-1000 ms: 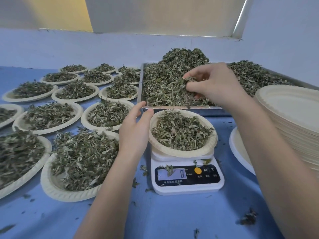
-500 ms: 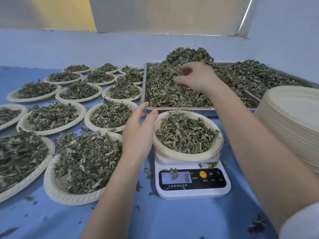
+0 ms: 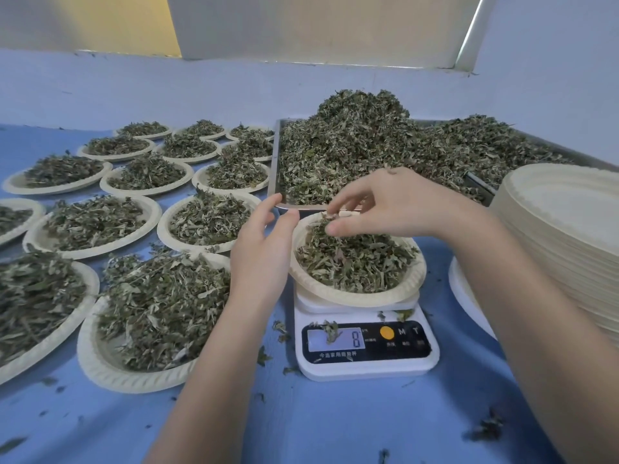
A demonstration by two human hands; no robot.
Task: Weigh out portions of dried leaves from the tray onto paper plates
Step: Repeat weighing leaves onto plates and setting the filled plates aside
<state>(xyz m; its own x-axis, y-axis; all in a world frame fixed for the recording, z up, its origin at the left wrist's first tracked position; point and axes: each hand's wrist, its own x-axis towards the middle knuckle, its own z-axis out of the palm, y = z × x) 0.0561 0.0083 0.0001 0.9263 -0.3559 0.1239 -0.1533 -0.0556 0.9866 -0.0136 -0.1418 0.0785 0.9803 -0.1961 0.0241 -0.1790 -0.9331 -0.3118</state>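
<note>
On the white scale (image 3: 366,358), a ridged paper plate (image 3: 356,293) holds crinkly leaves (image 3: 355,262); the right hand (image 3: 385,202) pinches some above it, the left hand (image 3: 264,249) spread loosely beside its rim.

I'm seeing soft, even daylight | cool blue cast | shadows staying faint under the hands | wide-angle bending the edges | the right hand (image 3: 385,202) blurring slightly
</note>
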